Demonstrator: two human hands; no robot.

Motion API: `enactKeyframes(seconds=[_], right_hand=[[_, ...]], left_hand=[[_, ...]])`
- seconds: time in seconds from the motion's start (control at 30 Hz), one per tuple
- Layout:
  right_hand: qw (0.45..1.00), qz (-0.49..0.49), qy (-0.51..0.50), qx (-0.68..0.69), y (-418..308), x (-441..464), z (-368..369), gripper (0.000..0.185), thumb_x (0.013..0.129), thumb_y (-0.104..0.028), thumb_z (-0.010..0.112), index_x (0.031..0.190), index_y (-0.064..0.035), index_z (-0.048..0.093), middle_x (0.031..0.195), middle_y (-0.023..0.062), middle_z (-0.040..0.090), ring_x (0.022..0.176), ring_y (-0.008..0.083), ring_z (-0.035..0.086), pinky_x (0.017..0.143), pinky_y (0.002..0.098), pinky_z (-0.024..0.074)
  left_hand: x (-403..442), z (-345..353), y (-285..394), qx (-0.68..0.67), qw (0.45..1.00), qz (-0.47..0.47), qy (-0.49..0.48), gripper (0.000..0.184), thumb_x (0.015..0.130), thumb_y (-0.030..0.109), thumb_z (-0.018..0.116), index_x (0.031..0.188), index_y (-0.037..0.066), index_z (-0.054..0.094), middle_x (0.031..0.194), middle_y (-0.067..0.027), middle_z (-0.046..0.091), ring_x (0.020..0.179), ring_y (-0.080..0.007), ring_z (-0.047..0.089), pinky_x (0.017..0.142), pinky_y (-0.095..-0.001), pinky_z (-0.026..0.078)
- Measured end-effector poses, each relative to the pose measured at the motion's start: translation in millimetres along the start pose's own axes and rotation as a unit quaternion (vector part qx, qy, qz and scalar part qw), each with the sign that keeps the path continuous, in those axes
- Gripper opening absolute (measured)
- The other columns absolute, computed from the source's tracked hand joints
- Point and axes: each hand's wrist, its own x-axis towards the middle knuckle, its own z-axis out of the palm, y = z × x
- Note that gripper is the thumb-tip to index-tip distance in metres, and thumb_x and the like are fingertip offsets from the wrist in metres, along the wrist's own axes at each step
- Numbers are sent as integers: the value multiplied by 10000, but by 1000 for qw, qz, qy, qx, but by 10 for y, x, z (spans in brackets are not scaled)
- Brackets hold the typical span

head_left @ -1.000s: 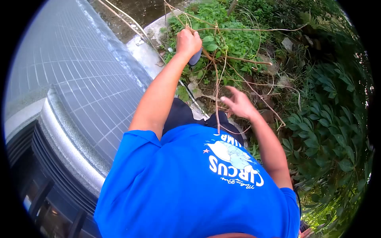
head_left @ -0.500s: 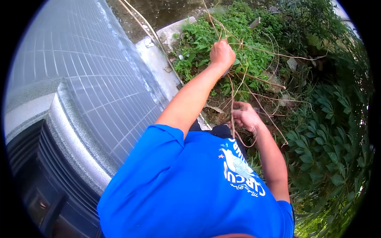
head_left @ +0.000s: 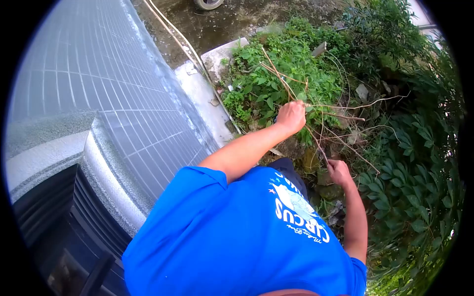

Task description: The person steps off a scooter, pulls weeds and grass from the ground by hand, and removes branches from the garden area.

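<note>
My left hand (head_left: 291,117) is closed round a bunch of thin, bare branches (head_left: 276,70) above the green weeds. The branches fan out from the fist, some up and away, others to the right. Lower and to the right, my right hand (head_left: 339,172) is closed on the lower end of one slender brown stem (head_left: 318,143), which runs up to the left fist. The exact grip of the right fingers is partly hidden.
A grey tiled wall (head_left: 148,123) with a pale concrete ledge (head_left: 197,91) stands at left. Low green weeds (head_left: 296,54) grow ahead, leafy bushes (head_left: 414,182) at right. Long poles (head_left: 173,32) lean along the wall, and part of a wheel (head_left: 208,4) shows at the top.
My left hand has come down and nearer with the bunch. My right hand has moved right and down, and the stem in it now slants out between the hands.
</note>
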Motion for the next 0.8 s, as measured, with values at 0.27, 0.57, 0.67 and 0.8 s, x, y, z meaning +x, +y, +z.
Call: enactKeyframes(seconds=[0.27, 0.57, 0.67, 0.8], right_hand=[[988, 85, 53, -121, -3, -48, 303, 340, 851, -156, 674, 1173, -48, 701, 1024, 242, 701, 985, 422, 661, 879, 494, 526], [901, -133, 408, 63, -2080, 896, -395, 297, 967, -159, 610, 1197, 26, 633, 958, 222, 641, 840, 376, 648, 760, 461, 520], [951, -83, 294, -53, -2123, 1105, -350, 255, 973, -148, 585, 1153, 18, 655, 992, 247, 634, 853, 408, 655, 752, 480, 532], [924, -115, 363, 38, -2081, 1254, -299, 202, 959, -112, 586, 1080, 18, 681, 980, 234, 623, 830, 417, 650, 723, 493, 538]], left_hand=[[-179, 156, 36, 20, 999, 17, -22, 195, 929, 169, 544, 962, -15, 597, 826, -233, 700, 773, -435, 693, 709, -522, 562], [-62, -13, -21, -3, 993, 104, -53, 198, 854, 201, 610, 882, 5, 608, 773, -217, 688, 725, -407, 694, 664, -513, 561], [8, 80, -204, 41, 988, 132, -73, 180, 822, 213, 606, 778, 45, 657, 775, -187, 705, 738, -372, 708, 689, -481, 569], [223, -67, -340, 45, 976, 174, -121, 155, 816, 184, 609, 760, 57, 678, 741, -161, 709, 730, -349, 715, 670, -451, 574]])
